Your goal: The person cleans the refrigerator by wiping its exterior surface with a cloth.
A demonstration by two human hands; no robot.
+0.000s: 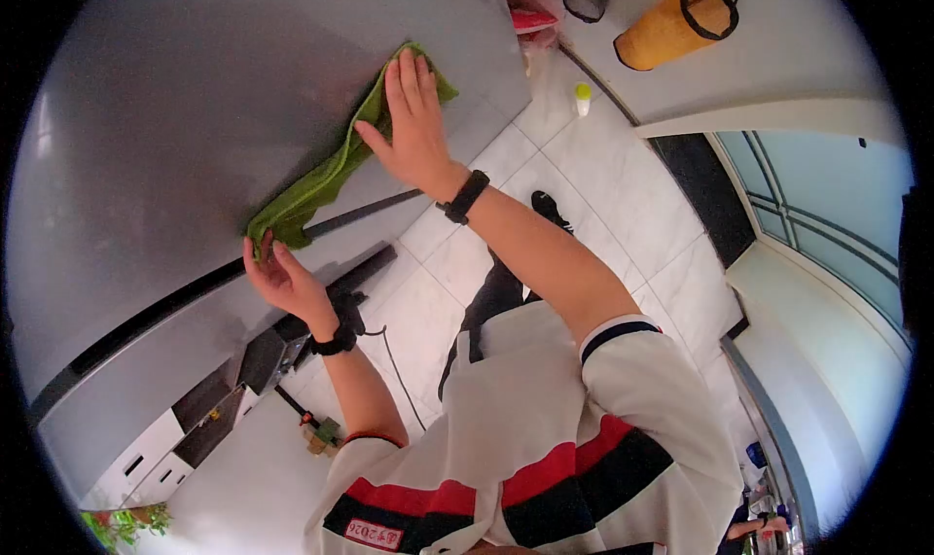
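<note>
A green cloth [336, 171] lies in a long folded strip against a large smooth grey panel [185, 117], which looks like an appliance door. My right hand [416, 122] rests flat on the cloth's upper end, fingers stretched out and thumb apart. At the lower end, my left hand [282, 278] has its fingers closed around the cloth's edge, close to a dark seam [195, 287] that runs along the panel. Part of the left fingertips is hidden by the cloth. Both wrists wear black bands.
White tiled floor [486, 263] spreads below, with a yellow-capped bottle [583, 100] on it. An orange bag [676, 30] hangs at upper right. To the lower left are a white drawer cabinet [146, 467] and a green plant [122, 524]. A frosted-glass door [817, 195] stands at right.
</note>
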